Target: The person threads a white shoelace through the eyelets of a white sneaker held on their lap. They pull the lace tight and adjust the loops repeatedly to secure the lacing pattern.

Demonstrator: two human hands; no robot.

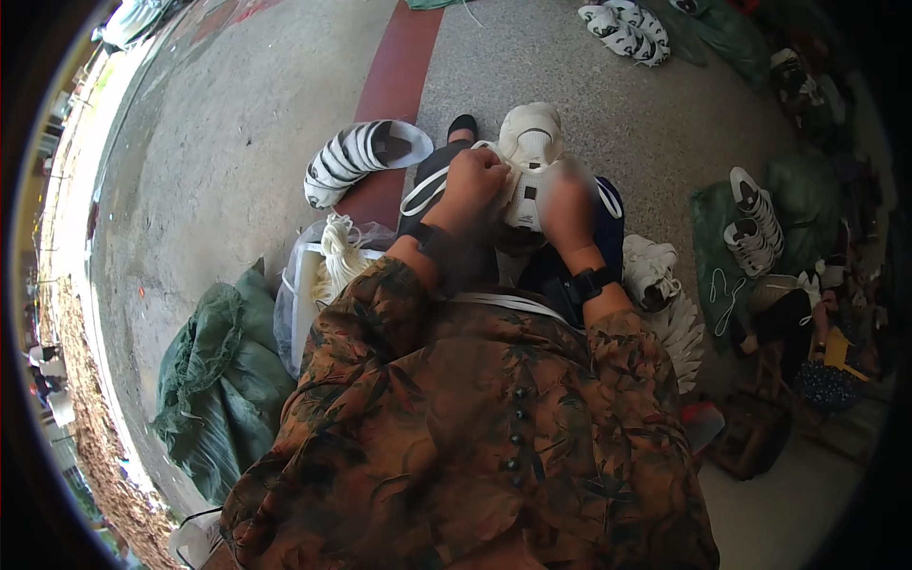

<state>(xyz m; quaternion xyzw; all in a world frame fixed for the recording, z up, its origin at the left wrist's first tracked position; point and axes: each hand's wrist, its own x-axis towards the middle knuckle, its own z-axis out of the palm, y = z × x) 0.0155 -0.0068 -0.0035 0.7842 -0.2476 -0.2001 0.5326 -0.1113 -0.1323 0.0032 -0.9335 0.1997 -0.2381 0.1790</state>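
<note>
At one o'clock, a white shoe (529, 141) faces the person, a hand at either side. The left hand (473, 180), at its nine o'clock, is curled closed on a white lace (426, 193); the right hand (568, 207), apart at four o'clock, is blurred, its grip impossible to tell. Striped shoes (348, 160) lie at eleven o'clock.

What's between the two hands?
In the head view, a cream shoe lies between the left hand and the right hand.
</note>
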